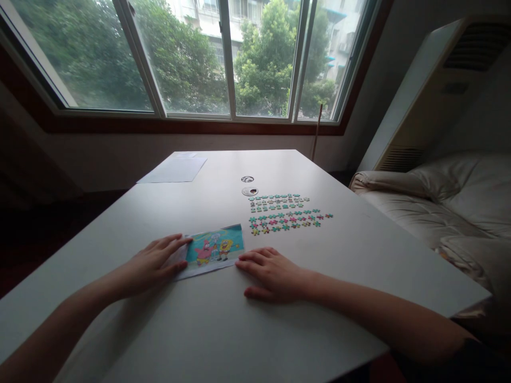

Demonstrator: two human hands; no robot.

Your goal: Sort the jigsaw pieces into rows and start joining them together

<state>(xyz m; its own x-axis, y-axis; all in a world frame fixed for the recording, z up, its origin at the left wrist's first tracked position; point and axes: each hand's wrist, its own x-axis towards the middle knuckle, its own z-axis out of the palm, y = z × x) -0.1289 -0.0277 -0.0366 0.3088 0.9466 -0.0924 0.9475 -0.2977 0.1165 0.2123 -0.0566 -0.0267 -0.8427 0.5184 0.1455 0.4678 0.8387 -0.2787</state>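
Note:
A picture sheet [214,248] with colourful cartoon figures on a blue-green ground lies on the white table in front of me, slightly turned. Over its left edge rests my left hand [157,263], fingers stretched out and thumb apart, the tips touching the paper. My right hand [275,274] lies flat on the tabletop with fingers spread, its fingertips at the sheet's lower right corner. Neither hand grips anything that I can see. Beyond my right hand, small jigsaw puzzle pieces [285,219] are laid out in several rows, mostly blue-green with some pink and yellow.
Two small round items [249,191] sit behind the pieces. A pale sheet [173,169] lies at the table's far left corner. The white table [223,330] reaches toward a wall with a window [259,58]. To the right stands a cream sofa [403,202].

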